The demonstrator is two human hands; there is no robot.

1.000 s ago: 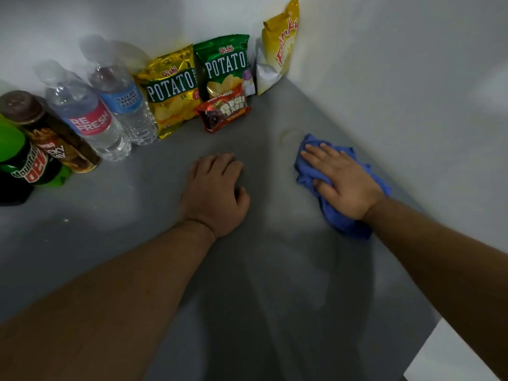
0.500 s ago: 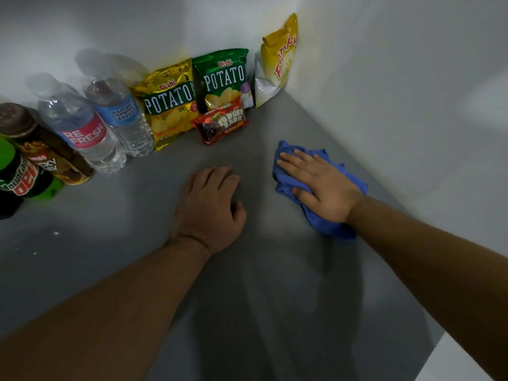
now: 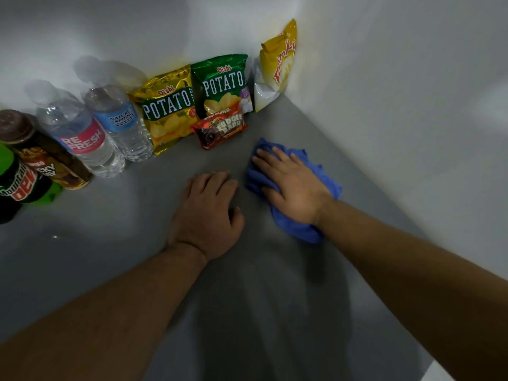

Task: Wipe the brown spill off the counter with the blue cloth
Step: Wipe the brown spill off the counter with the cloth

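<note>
The right hand (image 3: 294, 188) and the blue cloth (image 3: 297, 229) under it have slid left over the past second, closer to the left hand (image 3: 206, 215), which lies flat and relaxed on the grey counter (image 3: 110, 243). The right hand's straight fingers press the cloth down just before a chocolate bar (image 3: 220, 130), in a corner of white walls (image 3: 398, 105). Along the back stand a green soda bottle (image 3: 19, 182), a dark drink bottle (image 3: 46, 160), two water-filled bottles, pink-labelled (image 3: 82, 138) and blue-labelled (image 3: 121, 125), and sealed chip bags (image 3: 167, 108).

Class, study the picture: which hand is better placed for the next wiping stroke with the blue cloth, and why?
Right. The right hand lies flat on the blue cloth; the left hand rests on the bare counter beside it, off the cloth.
</note>
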